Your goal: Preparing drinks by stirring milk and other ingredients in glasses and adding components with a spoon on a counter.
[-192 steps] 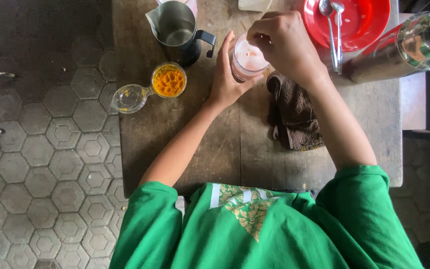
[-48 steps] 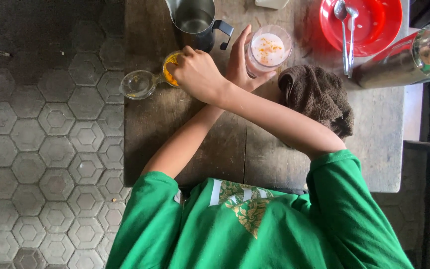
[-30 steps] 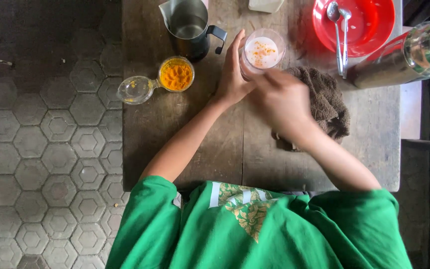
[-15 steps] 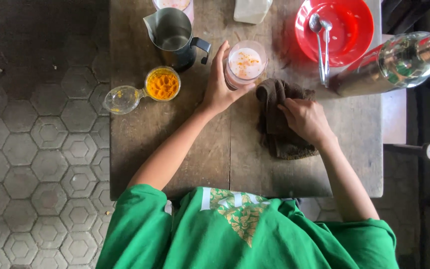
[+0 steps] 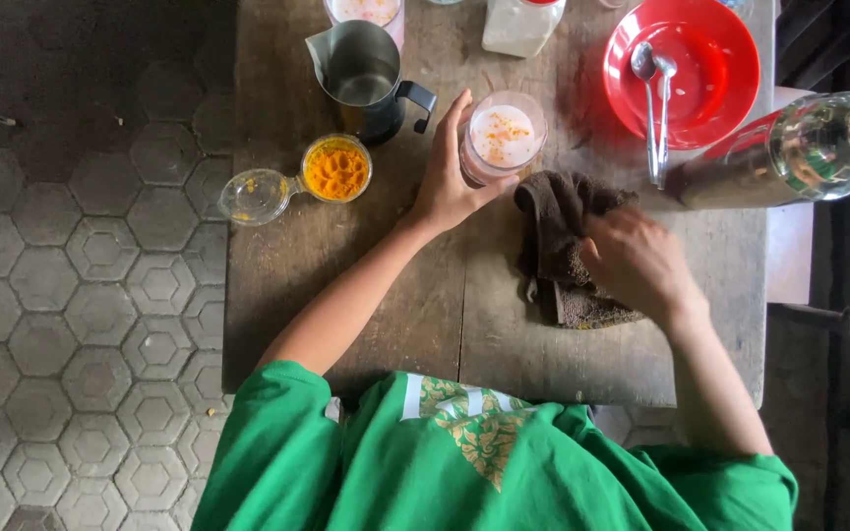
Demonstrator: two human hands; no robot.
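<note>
The person in the green shirt leans over a worn wooden table. Their left hand curls around the near side of a clear glass, fingers and thumb wrapped against its wall; the glass stands upright and holds a pale pink milky drink with orange specks scattered on top. Just to the right of the glass, and slightly nearer the person, lies a crumpled dark brown cloth. The right hand presses down on that cloth, fingers bent and bunched into its folds, gripping it against the tabletop.

To the left of the glass stands a steel pitcher with a black handle turned towards the glass. Left of the glass and a little nearer the person is a small glass jar filled with orange-yellow powder, with its clear lid lying open beside it, near the table's left edge. To the right of the glass, farther back, sits a red plate with two metal spoons resting in it. Right of the cloth, a clear bottle reaches out past the table edge.
</note>
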